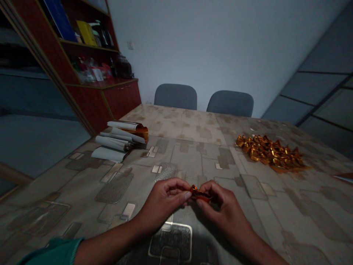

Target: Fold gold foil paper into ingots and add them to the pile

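Observation:
Between my two hands is a small folded piece of gold foil paper [202, 195], held just above the table. My left hand [172, 193] pinches its left end between thumb and fingers. On the other end, my right hand [219, 200] grips with thumb below and fingers behind. To the right lie several finished-looking gold foil shapes [271, 151], grouped closely in rows. At the left rests a loose stack of curled paper sheets [116, 141], pale outside and gold on the inner face.
The table [190, 158] has a patterned cover. Two grey chairs, a left one [175, 96] and a right one [230, 103], stand behind its far edge. A red-brown cabinet [121, 97] with filled shelves is at the back left. Something flat [344, 177] lies by the right edge.

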Demonstrator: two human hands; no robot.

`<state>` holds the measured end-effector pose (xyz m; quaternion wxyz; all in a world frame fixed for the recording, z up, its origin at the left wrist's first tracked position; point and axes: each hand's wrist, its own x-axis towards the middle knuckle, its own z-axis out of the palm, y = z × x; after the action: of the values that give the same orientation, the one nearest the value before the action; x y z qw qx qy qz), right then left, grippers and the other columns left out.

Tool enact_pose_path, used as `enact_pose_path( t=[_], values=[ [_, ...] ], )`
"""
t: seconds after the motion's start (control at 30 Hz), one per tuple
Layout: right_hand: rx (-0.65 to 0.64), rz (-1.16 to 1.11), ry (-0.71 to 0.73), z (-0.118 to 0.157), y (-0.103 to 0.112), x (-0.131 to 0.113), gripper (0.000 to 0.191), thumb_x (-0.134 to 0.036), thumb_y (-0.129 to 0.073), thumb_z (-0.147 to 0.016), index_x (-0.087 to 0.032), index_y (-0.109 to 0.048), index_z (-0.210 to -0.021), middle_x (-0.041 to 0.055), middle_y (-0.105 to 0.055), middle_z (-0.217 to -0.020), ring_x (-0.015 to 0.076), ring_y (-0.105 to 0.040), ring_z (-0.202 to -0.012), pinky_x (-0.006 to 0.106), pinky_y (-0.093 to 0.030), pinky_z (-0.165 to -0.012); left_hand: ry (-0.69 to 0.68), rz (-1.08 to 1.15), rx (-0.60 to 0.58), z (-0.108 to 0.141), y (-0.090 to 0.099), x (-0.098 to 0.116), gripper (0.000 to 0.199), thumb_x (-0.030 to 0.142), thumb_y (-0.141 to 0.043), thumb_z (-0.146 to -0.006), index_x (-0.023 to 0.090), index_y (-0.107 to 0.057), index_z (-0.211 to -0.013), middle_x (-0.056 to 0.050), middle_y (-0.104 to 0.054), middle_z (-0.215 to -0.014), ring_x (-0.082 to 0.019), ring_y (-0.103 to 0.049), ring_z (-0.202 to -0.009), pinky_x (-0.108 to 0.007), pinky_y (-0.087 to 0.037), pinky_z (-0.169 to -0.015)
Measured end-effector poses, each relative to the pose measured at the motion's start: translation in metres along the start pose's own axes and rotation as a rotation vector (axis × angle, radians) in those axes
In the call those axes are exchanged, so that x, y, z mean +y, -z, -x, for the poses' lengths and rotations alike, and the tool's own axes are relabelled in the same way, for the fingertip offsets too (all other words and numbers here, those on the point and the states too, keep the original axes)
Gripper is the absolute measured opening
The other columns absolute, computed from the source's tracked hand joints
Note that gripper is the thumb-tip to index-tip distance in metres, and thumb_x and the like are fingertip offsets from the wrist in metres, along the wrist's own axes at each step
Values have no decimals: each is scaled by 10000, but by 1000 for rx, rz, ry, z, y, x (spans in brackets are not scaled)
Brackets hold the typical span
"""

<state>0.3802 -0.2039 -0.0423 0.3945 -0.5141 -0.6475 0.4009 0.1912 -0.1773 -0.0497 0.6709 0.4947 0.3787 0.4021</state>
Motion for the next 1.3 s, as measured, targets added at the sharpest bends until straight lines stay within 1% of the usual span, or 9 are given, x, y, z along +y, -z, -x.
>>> enact_pose_path(
  t=[0.17, 0.27, 0.37, 0.47, 0.77, 0.93, 1.1, 1.2, 1.3],
  values=[
    [5, -73, -23, 0, 0, 3, 115, -302, -664, -816, -194, -630, -829, 10, -626, -707, 140, -522, -603, 265, -385, -543, 18, 42, 4, -1, 1, -2, 311, 385, -818, -773, 138, -685, -909, -44, -727, -782, -152, -671, -727, -250, -509, -660],
    [37, -226, -74, -1, -1, 2, 164, -332, -691, -814, -197, -602, -835, -21, -583, -674, 111, -484, -549, 233, -372, -494, 66, 89, 27, -2, 0, -4, 361, 421, -817, -778, 146, -636, -927, -37, -721, -741, -138, -662, -662, -235, -498, -614],
    [20, -393, -111, -1, -3, 0, 236, -378, -719, -807, -201, -572, -860, -37, -570, -681, 89, -483, -504, 215, -408, -464, 161, 169, 21, -2, -2, -6, 390, 439, -844, -743, 140, -622, -860, -32, -711, -726, -120, -649, -628, -221, -490, -596],
    [9, -454, -105, -1, -5, 0, 265, -391, -736, -803, -204, -561, -872, -35, -575, -698, 89, -508, -502, 216, -438, -464, 199, 244, 19, 0, -6, -6, 420, 430, -885, -689, 136, -635, -853, -25, -706, -752, -116, -655, -631, -215, -490, -589],
    [99, -188, 34, 2, -10, -1, 90, -246, -659, -832, -214, -574, -829, -13, -617, -739, 132, -568, -638, 240, -445, -558, 237, 317, 24, 2, -11, -8, 426, 419, -896, -679, 121, -668, -882, -22, -691, -680, -100, -626, -610, -200, -463, -589],
    [105, -153, 55, 4, -14, -2, 108, -250, -655, -844, -219, -553, -827, -23, -600, -711, 131, -564, -618, 240, -442, -552, 205, 325, 39, 1, -12, -12, 402, 409, -900, -678, 137, -647, -831, -10, -679, -624, -81, -582, -554, -185, -427, -562],
    [-18, -277, 52, 6, -8, -8, 197, -324, -678, -831, -220, -558, -949, 13, -642, -824, 163, -619, -725, 268, -488, -624, 209, 373, 6, 0, -9, -12, 384, 393, -887, -699, 137, -638, -838, -8, -675, -641, -72, -569, -548, -181, -421, -567],
    [39, -233, 93, 7, -1, -8, 249, -322, -680, -824, -230, -540, -1009, 13, -632, -851, 159, -603, -713, 274, -495, -624, 221, 369, -2, -2, -6, -10, 394, 394, -883, -703, 130, -645, -871, -5, -671, -640, -66, -556, -537, -176, -407, -555],
    [91, -68, 180, 7, 3, -7, 154, -270, -658, -847, -235, -551, -952, -17, -587, -753, 143, -565, -638, 266, -469, -591, 216, 342, 8, -2, -5, -9, 399, 405, -882, -701, 128, -649, -871, 0, -662, -630, -66, -548, -534, -178, -397, -551]
  ],
)
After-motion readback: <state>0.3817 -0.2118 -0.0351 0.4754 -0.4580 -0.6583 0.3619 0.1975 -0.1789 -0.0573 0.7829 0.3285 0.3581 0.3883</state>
